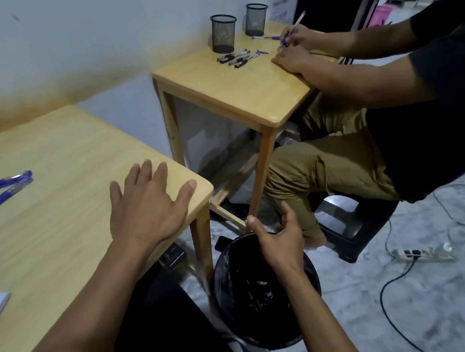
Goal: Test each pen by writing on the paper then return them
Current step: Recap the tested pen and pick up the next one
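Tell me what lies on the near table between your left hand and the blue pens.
Nothing: in the head view, only bare wood of the near table separates the left hand, flat near the corner, from the blue pens at the left edge.

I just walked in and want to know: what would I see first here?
Two bare hands up front: the left hand rests flat on the near wooden table, and the right hand hovers open over a black-lined trash bin. Blue pens lie at the table's left edge. On the far table, another person writes beside two mesh pen cups.
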